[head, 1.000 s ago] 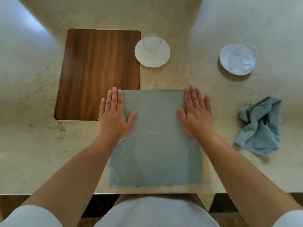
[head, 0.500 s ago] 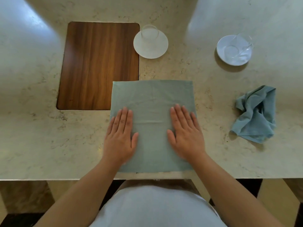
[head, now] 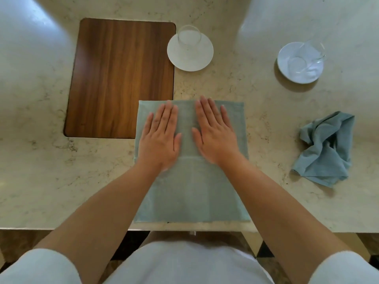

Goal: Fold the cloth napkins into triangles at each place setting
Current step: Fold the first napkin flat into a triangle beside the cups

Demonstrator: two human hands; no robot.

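Note:
A grey-blue cloth napkin (head: pixel 192 193) lies spread flat as a square on the marble table, its near edge close to the table's front edge. My left hand (head: pixel 160 138) presses flat on the napkin's far left part, fingers straight and pointing away from me. My right hand (head: pixel 215 134) presses flat beside it on the far middle part, fingers straight too. A narrow strip of cloth shows between the two hands. A second grey-blue napkin (head: pixel 326 150) lies crumpled on the table to the right.
A wooden placemat (head: pixel 121 78) lies at the far left, touching the napkin's far left corner. A white saucer (head: pixel 190 60) with a glass on it stands beyond the napkin. Another saucer (head: pixel 297 74) holding a glass cup stands at the far right. The marble table (head: pixel 51 171) ends just before my body.
Both hands slid from the napkin's middle up to its far edge and came closer together. One second ago they lay farther apart at its far corners.

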